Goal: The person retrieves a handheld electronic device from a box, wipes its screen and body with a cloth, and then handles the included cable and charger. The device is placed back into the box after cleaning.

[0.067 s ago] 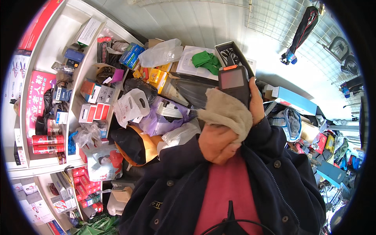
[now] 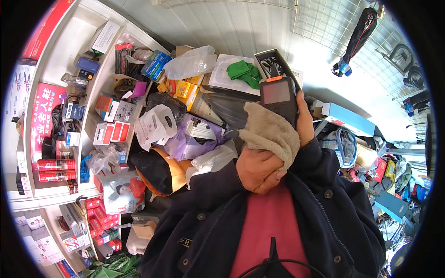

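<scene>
My right hand (image 2: 304,121) is wrapped around a black handheld device (image 2: 283,110), its thumb side along the right edge. The device has a small grey screen and an orange strip above it. Against its lower part lies a beige cloth (image 2: 271,129), bunched up and covering some of the casing. My left hand (image 2: 260,169) is closed on the cloth's lower end, knuckles toward me. The fingers of my right hand behind the device are hidden.
Behind the hands stand an open box (image 2: 297,79), a green cloth (image 2: 244,73) on a white box, and a purple bag (image 2: 185,143). White shelves (image 2: 83,160) crowded with boxes rise on the left. A light blue box (image 2: 350,119) and piled goods lie to the right.
The cloth and my left hand have shifted slightly against the device. The device has tilted a little, and its screen looks more level.
</scene>
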Motion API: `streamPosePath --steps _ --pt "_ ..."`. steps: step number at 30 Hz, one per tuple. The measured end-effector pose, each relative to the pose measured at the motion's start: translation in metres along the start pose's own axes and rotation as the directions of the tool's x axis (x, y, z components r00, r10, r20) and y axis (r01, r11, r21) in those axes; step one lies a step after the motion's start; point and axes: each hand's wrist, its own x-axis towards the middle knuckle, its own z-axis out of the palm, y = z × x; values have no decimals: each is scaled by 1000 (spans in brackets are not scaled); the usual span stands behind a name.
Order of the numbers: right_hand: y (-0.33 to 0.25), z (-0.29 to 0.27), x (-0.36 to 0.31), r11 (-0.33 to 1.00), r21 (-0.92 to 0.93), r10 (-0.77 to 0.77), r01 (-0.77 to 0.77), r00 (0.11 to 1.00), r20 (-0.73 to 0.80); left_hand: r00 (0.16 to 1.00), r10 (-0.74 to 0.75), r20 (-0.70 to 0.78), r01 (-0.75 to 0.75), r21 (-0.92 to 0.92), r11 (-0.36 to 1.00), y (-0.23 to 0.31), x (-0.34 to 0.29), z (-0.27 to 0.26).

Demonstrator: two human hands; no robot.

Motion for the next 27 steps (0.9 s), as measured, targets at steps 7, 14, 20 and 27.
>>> streamPosePath --steps 7,14,20,27 --pt "-11 -15 -2 999 -4 -51 52 997 50 1000 -3 9 3 -5 1000 -15 -13 -5" --pt "-17 -18 -5 997 -28 -69 69 998 4 984 -108 -143 102 -48 994 -16 -22 -3" --pt "-10 -7 1 982 -138 -132 126 991 -36 993 72 94 -74 27 997 -11 -6 8" --pt "-23 -9 -6 988 -94 -121 121 993 12 993 41 -109 -41 -1 999 -20 -7 4"
